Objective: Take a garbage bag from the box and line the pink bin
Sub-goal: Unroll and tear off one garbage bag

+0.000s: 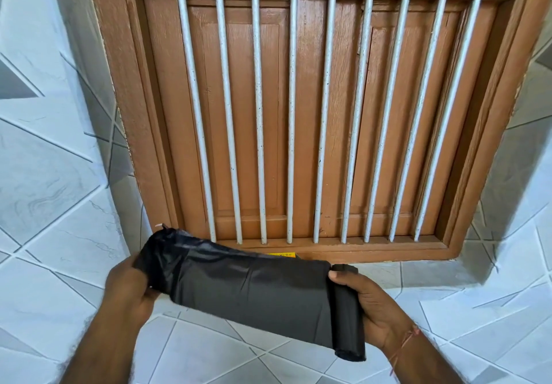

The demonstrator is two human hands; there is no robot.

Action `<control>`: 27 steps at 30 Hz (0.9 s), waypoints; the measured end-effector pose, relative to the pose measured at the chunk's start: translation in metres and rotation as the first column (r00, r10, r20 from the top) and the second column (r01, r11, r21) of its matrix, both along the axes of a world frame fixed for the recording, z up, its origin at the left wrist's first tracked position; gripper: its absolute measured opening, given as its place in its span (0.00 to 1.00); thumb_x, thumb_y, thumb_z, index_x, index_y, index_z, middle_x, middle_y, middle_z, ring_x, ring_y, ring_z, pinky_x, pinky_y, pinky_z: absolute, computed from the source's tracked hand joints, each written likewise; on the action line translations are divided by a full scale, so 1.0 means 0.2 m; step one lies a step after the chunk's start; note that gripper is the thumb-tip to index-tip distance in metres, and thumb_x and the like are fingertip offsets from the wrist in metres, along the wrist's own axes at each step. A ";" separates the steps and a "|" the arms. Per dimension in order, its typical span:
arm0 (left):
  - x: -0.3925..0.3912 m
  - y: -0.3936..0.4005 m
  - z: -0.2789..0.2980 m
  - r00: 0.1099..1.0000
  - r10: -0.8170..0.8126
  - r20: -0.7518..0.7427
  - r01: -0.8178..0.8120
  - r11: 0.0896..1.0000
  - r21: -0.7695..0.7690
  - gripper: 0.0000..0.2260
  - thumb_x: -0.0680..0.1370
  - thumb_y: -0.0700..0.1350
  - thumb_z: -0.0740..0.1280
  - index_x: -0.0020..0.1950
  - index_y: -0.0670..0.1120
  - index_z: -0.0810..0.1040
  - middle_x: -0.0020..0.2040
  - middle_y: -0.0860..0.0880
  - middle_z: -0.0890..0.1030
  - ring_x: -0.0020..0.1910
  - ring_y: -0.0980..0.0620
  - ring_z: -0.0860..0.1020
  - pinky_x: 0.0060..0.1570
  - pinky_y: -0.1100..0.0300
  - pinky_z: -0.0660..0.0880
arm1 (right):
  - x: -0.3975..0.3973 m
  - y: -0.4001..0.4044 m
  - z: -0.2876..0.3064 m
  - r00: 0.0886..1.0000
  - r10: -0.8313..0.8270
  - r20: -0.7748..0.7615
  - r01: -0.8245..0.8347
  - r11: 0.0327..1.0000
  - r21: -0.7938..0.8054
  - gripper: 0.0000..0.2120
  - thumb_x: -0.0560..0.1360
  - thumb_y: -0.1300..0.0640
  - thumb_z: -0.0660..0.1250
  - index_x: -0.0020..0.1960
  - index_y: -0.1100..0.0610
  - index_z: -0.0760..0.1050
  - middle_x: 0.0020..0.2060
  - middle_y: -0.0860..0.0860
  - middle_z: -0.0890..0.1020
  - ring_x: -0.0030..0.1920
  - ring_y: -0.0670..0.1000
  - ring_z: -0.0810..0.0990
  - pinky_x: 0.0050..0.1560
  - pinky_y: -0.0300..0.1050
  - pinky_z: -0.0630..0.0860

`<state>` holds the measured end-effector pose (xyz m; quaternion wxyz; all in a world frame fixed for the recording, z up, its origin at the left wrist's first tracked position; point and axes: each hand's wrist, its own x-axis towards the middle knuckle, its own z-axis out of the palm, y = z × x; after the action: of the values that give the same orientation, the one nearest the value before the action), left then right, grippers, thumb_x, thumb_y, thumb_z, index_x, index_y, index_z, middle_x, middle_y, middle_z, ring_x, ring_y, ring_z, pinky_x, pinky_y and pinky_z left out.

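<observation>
While the right hand [375,309] grips the roll [348,318] and the left hand [128,288] pinches the garbage bag [239,282], separating one is underway; next, tear at the perforation.

Brown wood window frame [125,132] w/ white vertical bars [260,114], shutters closed; grey-white tiled wall [53,174].

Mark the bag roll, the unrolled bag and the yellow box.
Roll [349,321], head view: middle of the black cylinder.
Bag [245,288], head view: centre of the flat sheet.
Box [282,255], head view: yellow strip above the bag.
</observation>
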<state>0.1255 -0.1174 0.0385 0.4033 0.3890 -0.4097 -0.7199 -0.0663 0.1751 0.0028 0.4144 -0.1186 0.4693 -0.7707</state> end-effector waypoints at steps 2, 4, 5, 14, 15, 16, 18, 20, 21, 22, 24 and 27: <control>0.04 -0.01 0.04 0.995 0.091 0.049 -0.086 0.992 -0.090 0.18 0.79 0.32 0.57 0.67 0.40 0.73 0.67 0.38 0.75 0.63 0.39 0.75 0.57 0.50 0.71 | -0.02 0.02 0.05 0.994 -0.019 -0.103 0.021 1.000 0.009 0.19 0.69 0.64 0.72 0.59 0.65 0.78 0.58 0.67 0.81 0.56 0.66 0.81 0.61 0.62 0.77; 0.08 0.02 0.11 0.959 0.280 0.033 -0.262 0.927 -0.267 0.15 0.76 0.33 0.60 0.59 0.43 0.79 0.61 0.41 0.81 0.57 0.44 0.79 0.59 0.50 0.73 | -0.03 0.04 0.10 0.980 -0.003 -0.197 0.002 1.000 -0.008 0.18 0.67 0.66 0.74 0.56 0.65 0.80 0.55 0.67 0.82 0.52 0.65 0.82 0.56 0.59 0.80; 0.09 0.07 0.15 0.937 0.349 -0.012 -0.326 0.862 -0.388 0.14 0.75 0.34 0.61 0.56 0.44 0.80 0.58 0.43 0.82 0.56 0.46 0.80 0.61 0.49 0.74 | -0.02 0.04 0.14 0.968 0.007 -0.251 -0.008 1.000 -0.002 0.17 0.66 0.67 0.74 0.54 0.65 0.80 0.52 0.66 0.83 0.49 0.63 0.83 0.52 0.56 0.81; -0.30 0.74 0.08 0.555 -0.786 0.274 0.803 0.420 -0.423 0.16 0.74 0.49 0.68 0.61 0.48 0.78 0.49 0.56 0.85 0.50 0.64 0.81 0.46 0.74 0.74 | 0.03 -0.04 0.25 0.929 0.165 -0.332 -0.169 0.985 0.017 0.21 0.63 0.64 0.77 0.55 0.62 0.79 0.50 0.63 0.81 0.51 0.61 0.80 0.58 0.58 0.76; -0.33 0.75 0.03 0.546 -0.797 0.260 0.814 0.430 -0.391 0.10 0.75 0.48 0.69 0.54 0.46 0.81 0.44 0.56 0.86 0.45 0.62 0.82 0.42 0.72 0.74 | 0.02 -0.04 0.23 0.946 0.163 -0.281 -0.172 0.985 -0.007 0.21 0.62 0.63 0.78 0.54 0.62 0.80 0.49 0.64 0.82 0.49 0.62 0.82 0.56 0.58 0.78; -0.34 0.75 0.00 0.559 -0.785 0.265 0.811 0.452 -0.372 0.06 0.76 0.46 0.70 0.48 0.45 0.82 0.40 0.55 0.85 0.41 0.60 0.81 0.39 0.71 0.74 | 0.01 -0.02 0.19 0.963 0.155 -0.221 -0.164 0.986 -0.024 0.19 0.62 0.62 0.79 0.52 0.61 0.81 0.47 0.64 0.83 0.47 0.62 0.83 0.53 0.58 0.80; -0.37 0.71 -0.03 0.610 -0.736 0.294 0.785 0.512 -0.347 0.04 0.74 0.44 0.72 0.40 0.45 0.82 0.37 0.50 0.83 0.37 0.56 0.79 0.36 0.67 0.73 | 0.00 0.00 0.12 0.991 0.120 -0.056 -0.122 0.992 -0.021 0.17 0.63 0.60 0.79 0.51 0.60 0.82 0.47 0.64 0.84 0.46 0.63 0.84 0.52 0.60 0.80; -0.38 0.66 -0.02 0.629 -0.712 0.311 0.775 0.544 -0.323 0.05 0.73 0.42 0.74 0.38 0.45 0.82 0.36 0.49 0.84 0.36 0.56 0.79 0.35 0.67 0.73 | -0.01 0.02 0.04 0.996 0.061 0.058 -0.062 0.998 0.011 0.18 0.64 0.58 0.79 0.52 0.60 0.81 0.49 0.65 0.83 0.48 0.63 0.83 0.57 0.62 0.78; -0.39 0.64 -0.01 0.627 -0.706 0.328 0.777 0.541 -0.322 0.05 0.73 0.41 0.74 0.37 0.46 0.82 0.35 0.49 0.83 0.35 0.56 0.79 0.35 0.67 0.73 | 0.00 0.03 0.01 0.995 0.043 0.086 -0.046 0.999 0.026 0.18 0.64 0.57 0.80 0.51 0.60 0.81 0.49 0.65 0.83 0.48 0.63 0.83 0.57 0.61 0.78; -0.39 0.62 0.00 0.623 -0.695 0.359 0.782 0.533 -0.325 0.05 0.73 0.41 0.73 0.37 0.46 0.82 0.34 0.49 0.83 0.34 0.56 0.78 0.35 0.66 0.73 | 0.00 0.03 -0.02 0.994 0.028 0.103 -0.032 0.999 0.039 0.19 0.63 0.56 0.80 0.51 0.61 0.81 0.48 0.65 0.84 0.48 0.64 0.83 0.55 0.60 0.78; -0.40 0.59 0.01 0.605 -0.671 0.429 0.797 0.511 -0.324 0.05 0.73 0.41 0.73 0.37 0.45 0.83 0.34 0.49 0.82 0.34 0.56 0.77 0.35 0.66 0.73 | 0.00 0.04 -0.05 0.992 0.006 0.124 -0.014 0.998 0.063 0.21 0.62 0.54 0.81 0.50 0.61 0.82 0.47 0.64 0.84 0.47 0.64 0.83 0.54 0.60 0.78; -0.40 0.54 0.01 0.593 -0.644 0.484 0.804 0.503 -0.316 0.04 0.73 0.42 0.73 0.40 0.43 0.83 0.35 0.48 0.82 0.35 0.55 0.77 0.35 0.67 0.72 | -0.02 0.07 -0.09 0.989 -0.018 0.147 0.002 0.994 0.106 0.25 0.59 0.52 0.83 0.53 0.61 0.83 0.51 0.65 0.84 0.48 0.64 0.83 0.55 0.61 0.78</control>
<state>0.0455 -0.0102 0.0408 0.0776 0.1630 -0.7648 -0.6184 -0.0701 0.1893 -0.0151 0.4500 -0.0366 0.4780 -0.7534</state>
